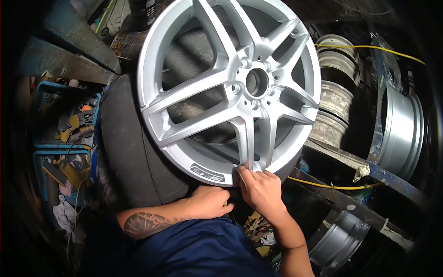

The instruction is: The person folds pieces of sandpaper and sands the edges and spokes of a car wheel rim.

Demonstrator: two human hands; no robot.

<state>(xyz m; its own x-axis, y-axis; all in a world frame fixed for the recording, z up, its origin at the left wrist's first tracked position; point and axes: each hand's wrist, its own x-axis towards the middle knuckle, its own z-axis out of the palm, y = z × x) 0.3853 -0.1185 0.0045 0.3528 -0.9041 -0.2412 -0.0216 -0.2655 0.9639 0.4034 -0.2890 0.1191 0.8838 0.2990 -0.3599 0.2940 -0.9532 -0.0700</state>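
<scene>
Silver alloy wheel (235,107) lies straight ahead; right hand (262,190) nearer, fingers closed on its near edge below a spoke (246,145); left hand (210,202) half-open beside that edge, contact unclear.

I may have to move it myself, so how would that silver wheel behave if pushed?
The silver wheel looks like rigid metal, so probably stiff and fairly heavy. Its round rim could roll if stood upright. The dark, rounded support beneath might let it tip.
</scene>
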